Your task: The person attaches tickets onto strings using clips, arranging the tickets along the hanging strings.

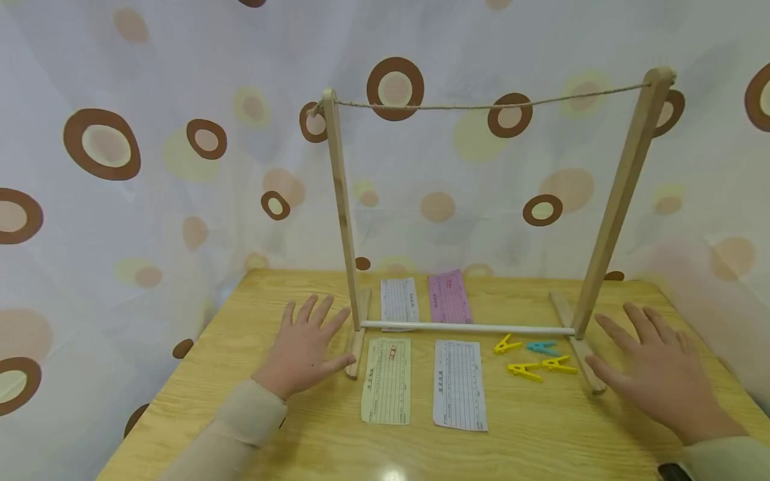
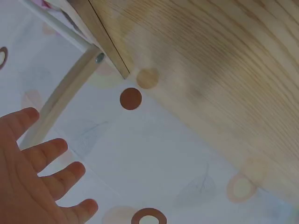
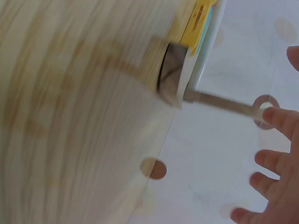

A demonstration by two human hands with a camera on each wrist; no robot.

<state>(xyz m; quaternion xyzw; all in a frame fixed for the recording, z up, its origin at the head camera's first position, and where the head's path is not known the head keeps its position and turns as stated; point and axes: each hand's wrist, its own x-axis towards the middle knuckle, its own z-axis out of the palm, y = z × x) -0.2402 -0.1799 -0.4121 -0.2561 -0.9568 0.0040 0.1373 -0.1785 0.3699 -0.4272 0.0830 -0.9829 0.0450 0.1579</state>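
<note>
1. Left sleeve [image 1: 243,417] and right sleeve [image 1: 730,461], both pale, reach in at the bottom of the head view; a dark object [image 1: 674,471], partly cut off, shows at the right wrist.
2. Behind everything hangs a pale sheet [image 1: 180,67] printed with brown rings and faint dots.
3. Light wood desk [image 1: 541,441] carries the other things.
4. Wooden frame [image 1: 622,200] stands upright on it, between the hands. String [image 1: 451,107] sags slightly between the post tops; a white rod [image 1: 469,328] joins the posts low down.
5. Left hand [image 1: 307,351] is beside the frame's left foot [image 1: 357,344], grip wide, fingers spread; whether the thumb touches the foot cannot be told.
6. Right hand [image 1: 662,374] is just outside the right foot [image 1: 589,367], grip also wide, fingers spread.
7. Yellow slip [image 1: 387,381] and near white slip [image 1: 460,385] lie apart in front of the rod. Far white slip [image 1: 400,300] and pink slip [image 1: 450,299] lie behind, the white one reaching beneath the rod.
8. Three yellow pegs [image 1: 525,371] and a blue peg [image 1: 543,347] lie between the near white slip and the right foot.
</note>
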